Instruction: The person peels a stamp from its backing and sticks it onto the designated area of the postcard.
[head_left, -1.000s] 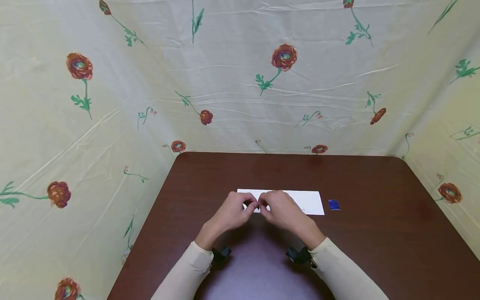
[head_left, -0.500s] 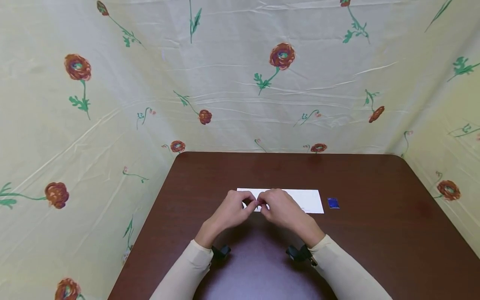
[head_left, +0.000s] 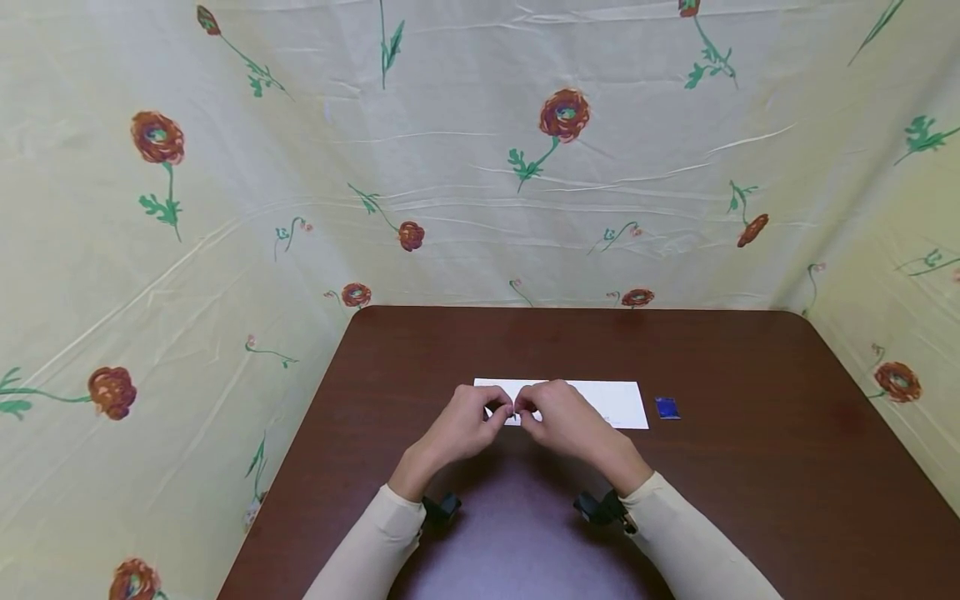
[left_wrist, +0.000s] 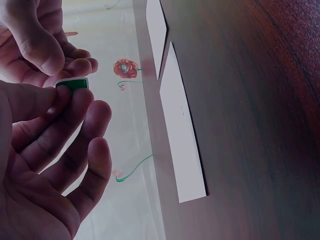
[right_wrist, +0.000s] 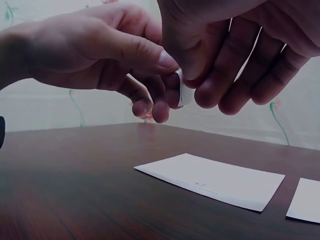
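My left hand [head_left: 467,421] pinches a small green stamp [left_wrist: 74,84] with a white serrated edge between thumb and forefinger. The left wrist view shows its green face; its pale back [right_wrist: 186,95] turns toward the right wrist camera. Close beside it is my right hand [head_left: 566,421], thumb and fingers bent around the stamp's far edge; their overlap hides whether they grip it. Under both hands a white paper card [head_left: 618,402], perhaps an envelope, lies flat on the table, with faint small print [right_wrist: 200,187] along one edge.
A second white paper piece [right_wrist: 307,200] lies a narrow gap from the first. Right of the paper is a small blue square [head_left: 667,407]. The dark brown table [head_left: 750,467] ends at a flowered cloth backdrop [head_left: 450,150].
Both hands stay in nearly the same place over the paper. Their fingertips shift slightly, and a thin gap shows between them now in the head view.
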